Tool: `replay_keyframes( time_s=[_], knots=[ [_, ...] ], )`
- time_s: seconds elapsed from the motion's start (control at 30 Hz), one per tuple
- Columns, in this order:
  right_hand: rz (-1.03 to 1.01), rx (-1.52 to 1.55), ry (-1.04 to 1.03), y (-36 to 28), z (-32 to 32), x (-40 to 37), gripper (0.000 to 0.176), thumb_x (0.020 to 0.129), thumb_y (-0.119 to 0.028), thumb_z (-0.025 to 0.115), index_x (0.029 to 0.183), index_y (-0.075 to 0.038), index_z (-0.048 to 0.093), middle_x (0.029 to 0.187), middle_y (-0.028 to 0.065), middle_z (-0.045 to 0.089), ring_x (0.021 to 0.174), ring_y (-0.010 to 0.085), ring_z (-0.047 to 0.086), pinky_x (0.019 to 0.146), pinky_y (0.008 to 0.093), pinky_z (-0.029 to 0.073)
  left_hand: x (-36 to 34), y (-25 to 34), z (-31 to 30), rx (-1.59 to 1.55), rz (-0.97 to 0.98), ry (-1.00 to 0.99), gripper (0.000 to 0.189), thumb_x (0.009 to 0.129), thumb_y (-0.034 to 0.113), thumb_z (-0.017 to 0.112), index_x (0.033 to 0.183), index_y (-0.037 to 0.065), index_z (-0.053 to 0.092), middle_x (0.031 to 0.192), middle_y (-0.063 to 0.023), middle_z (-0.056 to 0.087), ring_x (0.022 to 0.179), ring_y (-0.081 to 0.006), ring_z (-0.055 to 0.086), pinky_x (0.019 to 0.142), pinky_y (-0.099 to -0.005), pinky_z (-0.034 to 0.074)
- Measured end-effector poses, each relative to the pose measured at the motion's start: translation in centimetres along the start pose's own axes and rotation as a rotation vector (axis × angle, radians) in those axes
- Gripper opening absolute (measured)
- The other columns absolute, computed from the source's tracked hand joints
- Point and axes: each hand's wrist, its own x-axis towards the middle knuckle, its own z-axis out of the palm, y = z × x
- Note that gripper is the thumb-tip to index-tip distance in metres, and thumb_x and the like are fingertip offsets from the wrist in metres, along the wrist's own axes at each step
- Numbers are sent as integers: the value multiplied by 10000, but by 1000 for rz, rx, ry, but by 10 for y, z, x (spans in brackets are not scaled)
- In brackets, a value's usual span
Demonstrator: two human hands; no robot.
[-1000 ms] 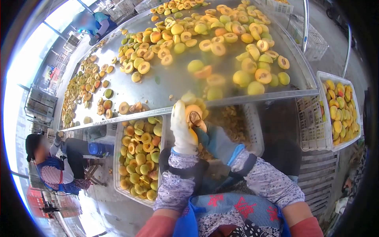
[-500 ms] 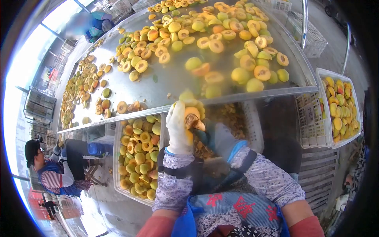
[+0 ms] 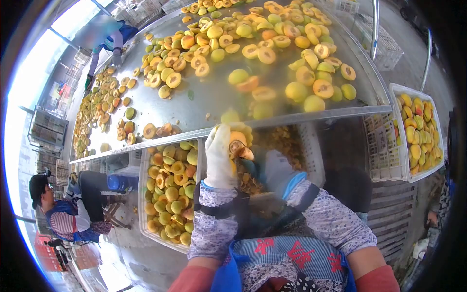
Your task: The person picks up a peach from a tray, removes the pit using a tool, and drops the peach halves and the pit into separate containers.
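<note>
My left hand (image 3: 218, 156), in a white glove, is closed around a yellow peach half (image 3: 237, 139) with its brown centre facing me, just below the table's near edge. Close beside it, to the right, is my right hand (image 3: 279, 170) in a grey-blue glove. Its fingers are curled and partly blurred, and what they hold is hidden. Below both hands, a crate (image 3: 314, 158) contains brownish scraps. Left of my forearm, another crate (image 3: 144, 194) is full of peach halves.
A metal table (image 3: 204, 97) spreads ahead, bearing many cut peaches. At right stands a white crate (image 3: 395, 163) of yellow fruit, near metal posts. One person (image 3: 68, 214) sits at left; another person (image 3: 114, 39) leans over the table's far left side.
The person at the far left now reaches over the table with both arms. My two hands stay almost in the same place, with the peach half still in the left one.
</note>
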Motion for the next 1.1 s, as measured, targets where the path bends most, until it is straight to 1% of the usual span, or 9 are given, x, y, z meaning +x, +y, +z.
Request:
replay_keyframes(
  time_s=[0.23, 0.4, 0.57, 0.67, 0.8, 0.83, 0.9, 1.0, 1.1],
  knots=[
    [-170, 183, 38, 36, 31, 20, 577, 992, -576, 484, 1192, -54, 626, 967, 232, 703, 910, 426, 681, 791, 496, 531, -2, 3, -1, 185, 83, -102, 332, 1013, 240, 470, 1019, -34, 657, 914, -142, 671, 756, -207, 666, 596, -305, 555],
    [-49, 464, 51, 19, 53, 9, 356, 1034, -373, 558, 1100, -41, 668, 863, 131, 699, 765, 274, 666, 692, 386, 516, 15, -34, -11, 768, 914, 28, 171, 962, 75, 512, 1021, -34, 630, 906, -140, 668, 750, -201, 656, 628, -293, 555],
    [-65, 465, -14, -4, 20, -2, 623, 997, -618, 440, 991, -41, 676, 708, 132, 663, 672, 300, 661, 663, 403, 541, 4, -18, 4, -170, 174, 125, 166, 963, 96, 516, 969, -22, 632, 865, -133, 678, 709, -188, 639, 636, -299, 540],
    [454, 838, -506, -28, -8, -11, 610, 999, -638, 410, 934, -83, 654, 641, 19, 597, 556, 226, 576, 548, 358, 501, 11, -23, -1, -178, 259, -43, 343, 1034, 258, 483, 934, 9, 696, 846, -98, 710, 643, -144, 636, 519, -262, 483],
    [460, 1154, -530, -3, 0, -20, 524, 1012, -625, 407, 851, -151, 559, 584, -58, 443, 441, 111, 393, 406, 272, 345, 21, -23, -15, 358, 487, -181, 315, 1006, 174, 504, 841, 23, 726, 766, -43, 685, 636, -120, 604, 542, -263, 458],
    [514, 1068, -486, -10, -3, -21, 509, 1017, -619, 416, 844, -159, 549, 579, -62, 424, 431, 95, 373, 391, 259, 319, 12, -17, -9, 139, 96, -172, 262, 977, 192, 567, 851, 18, 716, 722, -38, 660, 594, -98, 579, 522, -241, 443],
    [595, 742, -470, -23, -13, -19, 473, 1031, -594, 437, 843, -175, 548, 569, -64, 402, 416, 79, 354, 373, 241, 298, 12, -17, -11, -23, 26, -267, 320, 970, 264, 586, 835, -4, 697, 645, -50, 637, 545, -102, 563, 492, -239, 432],
    [399, 1162, -622, -15, -12, -26, 433, 999, -590, 538, 848, -185, 532, 547, -94, 390, 365, 39, 306, 326, 208, 234, 10, -18, -8, -558, -57, -364, 356, 1003, 309, 498, 901, 4, 651, 745, -140, 662, 616, -233, 630, 542, -320, 494],
    [88, 721, -272, 12, 7, -22, 296, 1013, -398, 582, 955, -108, 599, 643, -2, 480, 512, 168, 458, 465, 314, 376, 18, -29, 3, -784, -80, -200, 319, 1001, 324, 476, 943, 36, 601, 802, -157, 657, 619, -277, 625, 549, -375, 510]
  ],
)
